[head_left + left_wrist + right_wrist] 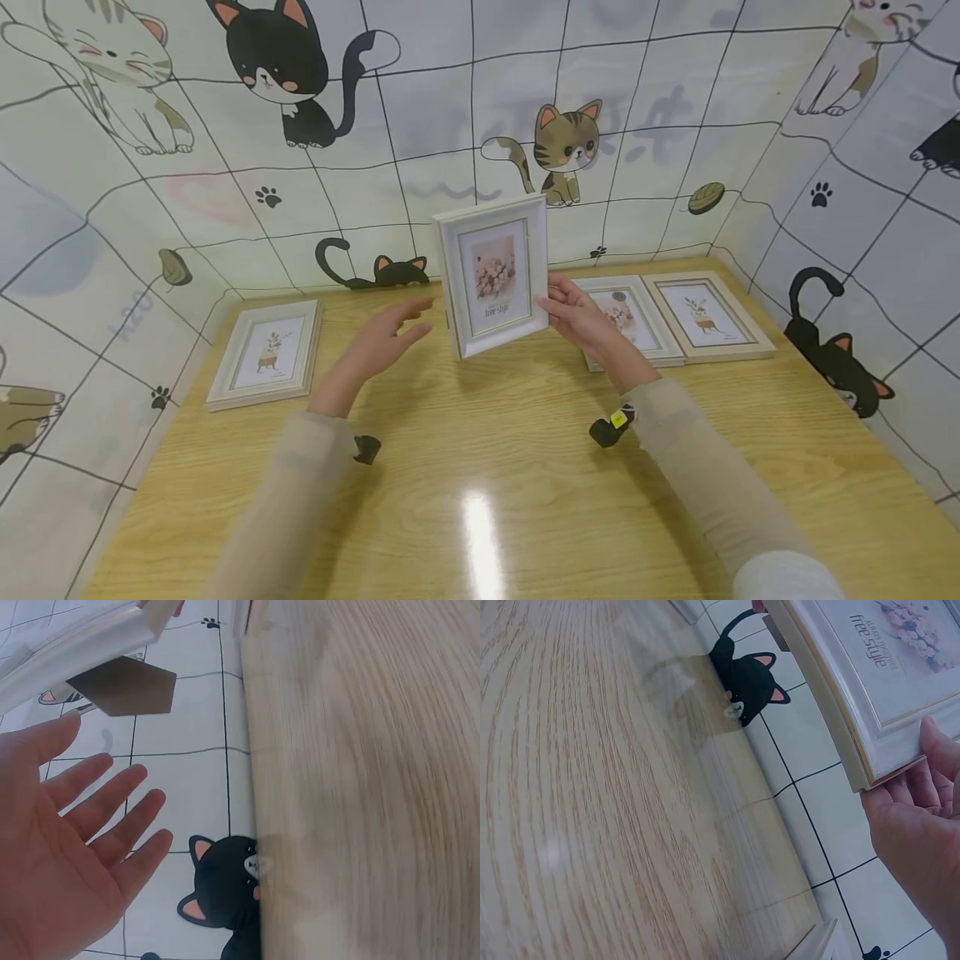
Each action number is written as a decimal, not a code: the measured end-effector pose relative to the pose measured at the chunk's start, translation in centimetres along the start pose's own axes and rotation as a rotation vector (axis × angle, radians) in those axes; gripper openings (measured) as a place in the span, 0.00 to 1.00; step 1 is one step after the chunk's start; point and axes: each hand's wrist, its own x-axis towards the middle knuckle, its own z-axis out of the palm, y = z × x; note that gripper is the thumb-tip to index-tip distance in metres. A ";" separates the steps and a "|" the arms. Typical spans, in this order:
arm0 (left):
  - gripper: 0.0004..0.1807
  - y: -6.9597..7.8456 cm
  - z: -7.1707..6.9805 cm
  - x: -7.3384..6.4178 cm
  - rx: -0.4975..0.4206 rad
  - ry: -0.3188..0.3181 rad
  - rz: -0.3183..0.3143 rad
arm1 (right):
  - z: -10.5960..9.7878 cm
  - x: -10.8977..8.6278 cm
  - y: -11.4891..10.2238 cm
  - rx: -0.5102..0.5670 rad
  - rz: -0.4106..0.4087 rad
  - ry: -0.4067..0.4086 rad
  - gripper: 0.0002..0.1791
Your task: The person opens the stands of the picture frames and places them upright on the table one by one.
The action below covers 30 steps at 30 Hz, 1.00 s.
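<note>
A white picture frame [491,333] with a pink flower print stands upright in the air over the table. My right hand [581,317] grips its right edge low down. The right wrist view shows my thumb on the frame front [885,742] and the other fingers behind it. To the left of the frame, my left hand [382,337] has its fingers spread and holds nothing. In the left wrist view that hand [75,832] is beside a brown support flap [127,688] that sticks out from the frame's back.
At the table's left lies another white frame [217,396] with a plant print. Two more frames lie at the right, one with a flower print [660,346] and one with a plant print [750,350]. A cat-patterned wall covering [435,108] encloses the wooden table [420,467].
</note>
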 end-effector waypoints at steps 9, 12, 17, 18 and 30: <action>0.32 0.8 1.4 0.9 -0.476 -0.025 0.062 | 0.1 0.1 0.4 0.057 -0.025 -0.002 0.15; 0.40 0.9 1.8 1.0 -0.569 -0.033 0.066 | 0.1 0.2 0.5 0.054 -0.034 -0.009 0.16; 0.48 0.9 2.2 1.1 -0.586 -0.027 0.079 | 0.0 0.3 0.6 0.049 -0.042 -0.010 0.17; 0.49 0.9 2.2 1.1 -0.586 -0.029 0.079 | 0.0 0.3 0.6 0.050 -0.043 -0.009 0.18; 0.27 1.2 2.5 0.8 -0.590 -0.041 0.105 | 0.1 0.3 0.6 0.057 -0.050 0.021 0.16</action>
